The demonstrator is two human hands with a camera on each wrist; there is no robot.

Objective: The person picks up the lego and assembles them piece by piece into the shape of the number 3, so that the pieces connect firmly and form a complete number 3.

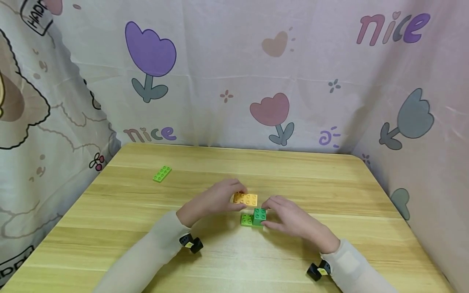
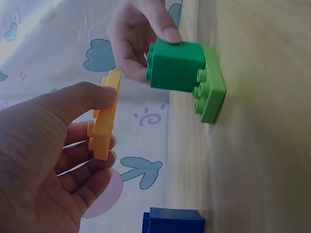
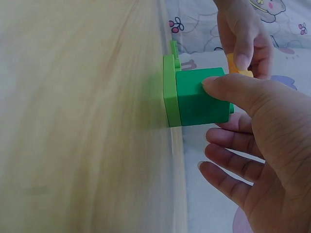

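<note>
My left hand pinches a flat orange toy brick between thumb and fingers, lifted off the table in the left wrist view. A dark green block sits on one end of a flat light green brick, leaving studs bare at the other end. My right hand pinches the dark green block, its thumb on one side; the other fingers are spread loosely. The light green brick lies on the table, and the orange brick hangs just beyond this pair.
Another flat light green brick lies at the table's back left. A dark blue block shows at the bottom of the left wrist view. The wooden table ends at a printed cloth behind it.
</note>
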